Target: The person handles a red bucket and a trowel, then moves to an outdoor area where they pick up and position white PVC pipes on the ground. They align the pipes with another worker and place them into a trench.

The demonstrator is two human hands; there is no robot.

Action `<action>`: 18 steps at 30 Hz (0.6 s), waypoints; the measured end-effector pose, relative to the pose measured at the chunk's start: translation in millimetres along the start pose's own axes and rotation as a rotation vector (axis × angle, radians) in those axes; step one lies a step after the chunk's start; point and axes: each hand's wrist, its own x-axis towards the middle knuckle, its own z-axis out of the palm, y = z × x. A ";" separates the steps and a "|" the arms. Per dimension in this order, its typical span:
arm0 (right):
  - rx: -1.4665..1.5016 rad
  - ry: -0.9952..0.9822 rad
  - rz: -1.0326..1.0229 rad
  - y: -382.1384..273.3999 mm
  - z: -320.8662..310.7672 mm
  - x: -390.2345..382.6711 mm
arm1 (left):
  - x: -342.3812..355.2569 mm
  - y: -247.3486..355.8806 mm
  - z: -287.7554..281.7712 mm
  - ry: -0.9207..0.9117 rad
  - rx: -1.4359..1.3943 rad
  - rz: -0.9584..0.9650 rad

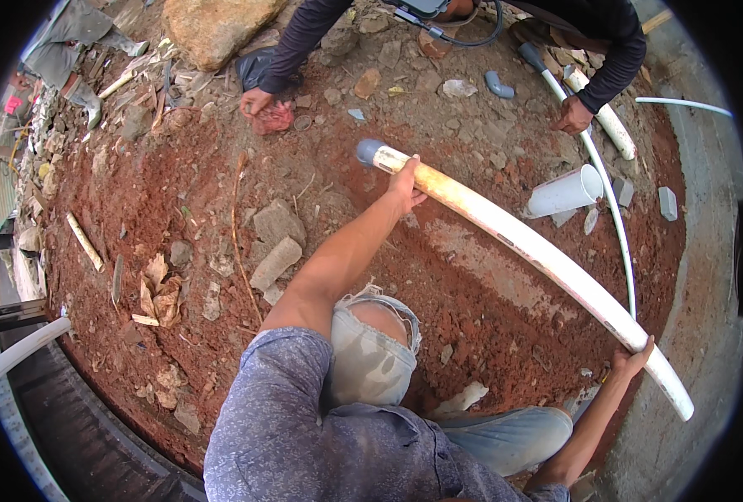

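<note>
A long white plastic pipe [523, 246], yellowed near its far end, is held across in front of me above the red soil. At that far end sits a grey pipe fitting [370, 151]. My left hand [406, 186] grips the pipe a little behind the fitting. Toward the near right end, my right hand [632, 360] is closed around the same pipe. Opposite me a co-worker bends down, one hand [258, 102] by a reddish bag [273, 118] on the ground. The co-worker's other hand [574, 115] is at a thinner white pipe [599, 163].
A short wide white pipe piece [565, 192] lies beyond my pipe. Farther back are a grey elbow [498, 84] and another white pipe [614, 125]. A concrete strip [697, 293] runs along the right. A boulder [217, 29] and another person's boots [87, 102] are at the far left.
</note>
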 end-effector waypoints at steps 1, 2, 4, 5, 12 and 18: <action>0.002 -0.009 0.002 -0.5 -1.0 -0.7 | -0.3 -2.2 -2.2 0.005 0.000 -0.005; 0.003 -0.019 0.004 -1.4 -2.4 -1.5 | -0.4 -4.5 -4.0 0.009 0.001 -0.010; 0.000 -0.023 0.008 -2.4 -3.1 -2.5 | 1.0 -8.0 -5.7 0.030 -0.003 -0.016; -0.004 -0.018 0.011 -2.6 -2.3 -2.7 | 2.4 -8.7 -6.6 0.039 -0.004 -0.017; -0.027 -0.007 0.025 3.3 5.1 -3.3 | 7.5 -2.3 -7.7 0.010 0.010 0.005; -0.039 -0.053 0.032 9.2 -2.9 1.0 | 5.8 1.4 1.7 0.036 -0.042 0.082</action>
